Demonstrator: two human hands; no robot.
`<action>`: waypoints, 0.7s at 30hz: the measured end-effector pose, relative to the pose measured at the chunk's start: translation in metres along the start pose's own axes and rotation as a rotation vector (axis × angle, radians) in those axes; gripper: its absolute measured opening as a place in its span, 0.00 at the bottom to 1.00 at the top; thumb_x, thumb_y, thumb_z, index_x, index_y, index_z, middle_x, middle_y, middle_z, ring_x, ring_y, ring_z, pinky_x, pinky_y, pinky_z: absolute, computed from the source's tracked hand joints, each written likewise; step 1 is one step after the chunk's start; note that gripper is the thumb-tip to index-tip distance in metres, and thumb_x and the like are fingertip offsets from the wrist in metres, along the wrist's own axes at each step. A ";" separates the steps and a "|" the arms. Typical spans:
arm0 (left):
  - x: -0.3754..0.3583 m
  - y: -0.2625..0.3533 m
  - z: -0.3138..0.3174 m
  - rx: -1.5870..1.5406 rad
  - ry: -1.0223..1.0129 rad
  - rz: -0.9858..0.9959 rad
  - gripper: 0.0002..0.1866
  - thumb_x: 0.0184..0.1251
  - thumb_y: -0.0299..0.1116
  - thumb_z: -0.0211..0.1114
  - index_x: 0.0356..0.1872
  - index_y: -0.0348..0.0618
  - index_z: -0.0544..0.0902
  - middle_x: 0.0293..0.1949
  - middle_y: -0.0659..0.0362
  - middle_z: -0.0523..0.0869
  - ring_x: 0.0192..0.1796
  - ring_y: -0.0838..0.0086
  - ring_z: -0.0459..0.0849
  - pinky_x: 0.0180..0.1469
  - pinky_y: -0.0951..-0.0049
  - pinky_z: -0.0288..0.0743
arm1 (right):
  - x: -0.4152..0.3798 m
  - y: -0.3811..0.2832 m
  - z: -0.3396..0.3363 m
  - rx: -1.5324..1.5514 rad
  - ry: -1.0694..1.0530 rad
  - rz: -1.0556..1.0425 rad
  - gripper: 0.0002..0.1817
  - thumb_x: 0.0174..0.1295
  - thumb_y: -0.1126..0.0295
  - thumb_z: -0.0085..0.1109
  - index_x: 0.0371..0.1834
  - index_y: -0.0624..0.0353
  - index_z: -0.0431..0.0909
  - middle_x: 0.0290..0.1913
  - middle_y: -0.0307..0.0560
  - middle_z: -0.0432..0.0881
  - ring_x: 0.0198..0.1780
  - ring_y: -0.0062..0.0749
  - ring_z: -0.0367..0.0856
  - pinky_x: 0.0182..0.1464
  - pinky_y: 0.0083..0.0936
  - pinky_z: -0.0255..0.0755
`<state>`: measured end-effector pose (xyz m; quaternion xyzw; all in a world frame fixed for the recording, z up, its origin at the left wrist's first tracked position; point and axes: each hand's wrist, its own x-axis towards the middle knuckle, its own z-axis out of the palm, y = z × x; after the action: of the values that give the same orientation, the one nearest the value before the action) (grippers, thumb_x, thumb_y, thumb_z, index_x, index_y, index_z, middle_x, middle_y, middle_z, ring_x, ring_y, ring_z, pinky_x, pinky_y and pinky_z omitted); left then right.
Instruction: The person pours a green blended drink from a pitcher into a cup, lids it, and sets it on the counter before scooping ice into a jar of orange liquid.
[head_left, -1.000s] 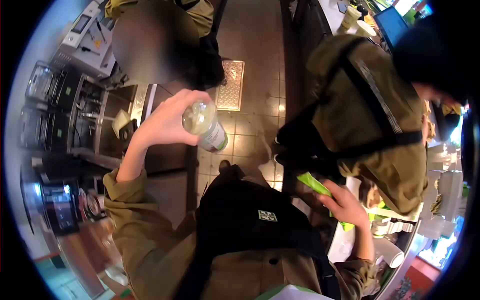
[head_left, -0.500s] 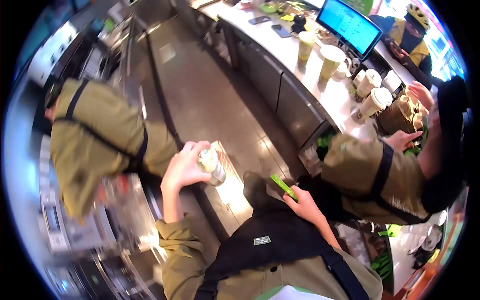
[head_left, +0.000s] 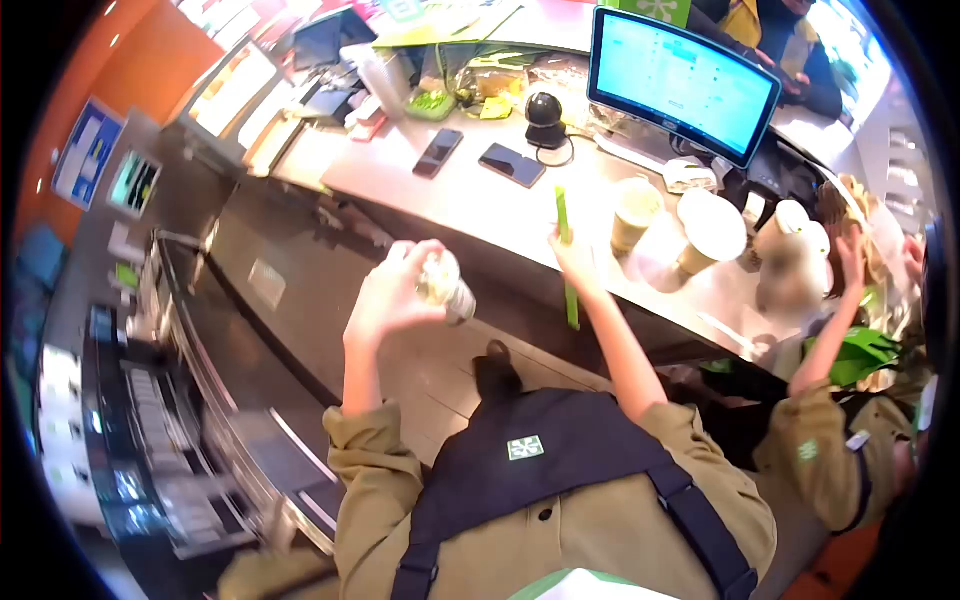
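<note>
My left hand [head_left: 395,295] is wrapped round a clear cup [head_left: 455,290] with pale contents, held tilted above the floor. Fingers of my right hand [head_left: 575,255] are closed on a thin bright green strip [head_left: 562,215], which sticks out above and below the hand at the counter's front edge. To the right of that hand, a tall cup with a pale green drink [head_left: 636,215] and a larger white-topped cup [head_left: 712,232] stand on the white counter [head_left: 400,190].
Two phones [head_left: 438,152] [head_left: 512,165], a black round device [head_left: 544,118] and a monitor [head_left: 685,85] are on the counter. A co-worker [head_left: 840,440] reaches over it at the right. Another person [head_left: 800,60] stands beyond. A steel worktop [head_left: 270,450] runs along the left.
The view has turned toward the counter. My right hand has moved forward and up to the counter edge with the green strip. The cup is still in my left hand.
</note>
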<state>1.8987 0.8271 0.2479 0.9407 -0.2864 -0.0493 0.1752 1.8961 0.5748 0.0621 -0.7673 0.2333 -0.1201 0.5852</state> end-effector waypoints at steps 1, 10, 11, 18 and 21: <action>0.036 -0.024 -0.007 0.016 0.025 0.080 0.36 0.34 0.39 0.71 0.55 0.52 0.73 0.50 0.51 0.75 0.48 0.53 0.80 0.50 0.62 0.76 | 0.045 -0.004 0.014 0.137 0.085 -0.093 0.18 0.59 0.64 0.57 0.50 0.60 0.78 0.23 0.37 0.76 0.25 0.21 0.73 0.29 0.21 0.69; 0.381 -0.134 0.004 -0.045 0.053 0.472 0.40 0.33 0.38 0.74 0.57 0.54 0.71 0.53 0.49 0.73 0.53 0.52 0.77 0.52 0.59 0.75 | 0.298 -0.045 0.056 -0.159 0.493 -0.095 0.37 0.41 0.52 0.71 0.55 0.62 0.73 0.52 0.59 0.77 0.54 0.52 0.75 0.56 0.41 0.68; 0.409 -0.140 0.011 -0.072 0.036 0.525 0.40 0.33 0.38 0.75 0.57 0.54 0.71 0.53 0.49 0.73 0.53 0.52 0.77 0.52 0.59 0.75 | 0.306 -0.049 0.060 -0.206 0.489 -0.047 0.40 0.40 0.51 0.72 0.56 0.62 0.72 0.55 0.59 0.76 0.57 0.50 0.74 0.57 0.42 0.67; 0.523 -0.150 0.045 -0.088 -0.106 0.648 0.40 0.33 0.39 0.74 0.56 0.53 0.72 0.53 0.49 0.73 0.53 0.52 0.77 0.52 0.60 0.75 | 0.349 -0.047 0.061 -0.228 0.247 0.008 0.48 0.33 0.52 0.76 0.62 0.57 0.67 0.53 0.58 0.77 0.56 0.52 0.74 0.59 0.39 0.67; 0.537 -0.148 0.043 -0.083 -0.222 0.648 0.38 0.34 0.38 0.74 0.56 0.53 0.72 0.54 0.49 0.73 0.54 0.51 0.77 0.53 0.61 0.74 | 0.349 -0.046 0.063 -0.336 0.115 -0.071 0.51 0.34 0.49 0.75 0.65 0.54 0.65 0.57 0.61 0.73 0.60 0.51 0.71 0.60 0.40 0.67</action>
<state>2.4140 0.6304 0.1585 0.7817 -0.5855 -0.1047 0.1877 2.2356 0.4638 0.0568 -0.8538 0.2558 -0.1438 0.4300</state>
